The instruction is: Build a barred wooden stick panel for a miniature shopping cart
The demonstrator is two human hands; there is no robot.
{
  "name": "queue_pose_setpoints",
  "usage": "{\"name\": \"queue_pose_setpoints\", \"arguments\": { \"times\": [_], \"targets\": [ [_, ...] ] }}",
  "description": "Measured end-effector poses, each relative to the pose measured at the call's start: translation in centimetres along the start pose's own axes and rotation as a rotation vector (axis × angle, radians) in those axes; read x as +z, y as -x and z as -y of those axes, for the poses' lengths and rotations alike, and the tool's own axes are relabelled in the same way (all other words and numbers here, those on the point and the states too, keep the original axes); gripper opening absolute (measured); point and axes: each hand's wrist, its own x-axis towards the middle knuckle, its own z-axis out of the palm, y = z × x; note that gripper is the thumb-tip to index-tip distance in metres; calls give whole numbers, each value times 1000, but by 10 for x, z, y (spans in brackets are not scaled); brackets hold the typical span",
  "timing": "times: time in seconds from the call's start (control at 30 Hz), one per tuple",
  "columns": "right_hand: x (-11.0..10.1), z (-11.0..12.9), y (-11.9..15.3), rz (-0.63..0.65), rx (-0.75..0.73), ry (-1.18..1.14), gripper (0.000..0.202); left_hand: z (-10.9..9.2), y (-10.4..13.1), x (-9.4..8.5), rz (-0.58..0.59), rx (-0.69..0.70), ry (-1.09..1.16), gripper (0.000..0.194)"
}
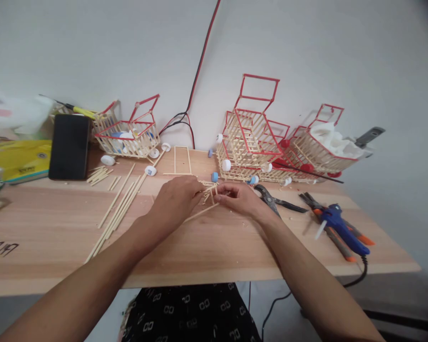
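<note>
Between my two hands, near the middle of the table, is a small cluster of pale wooden sticks [211,192]. My left hand [180,194] is bent over its left side with the fingers closed, their tips partly hidden. From the right, my right hand [237,195] pinches the cluster between thumb and fingers. A long thin stick [201,212] slants across the tabletop below the hands. Just behind my left hand lies a flat rectangular stick frame [182,160].
Long loose sticks [123,209] lie left of my hands. Miniature stick carts with red edging [249,137] stand along the wall. Pliers [280,202] and a blue glue gun [342,228] with a trailing cord lie right. A black phone [69,147] leans at the left.
</note>
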Motion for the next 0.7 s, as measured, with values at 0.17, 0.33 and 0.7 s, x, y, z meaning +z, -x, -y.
{"name": "queue_pose_setpoints", "arguments": {
  "times": [0.17,0.33,0.7],
  "targets": [
    [-1,0,0,23,-9,13,23,0,-1,0,-11,30,-6,21],
    [0,-3,0,51,-12,-1,26,0,0,1,-31,50,-1,22],
    [1,-2,0,58,-39,-29,27,2,0,3,-39,60,6,22]
  ]
}}
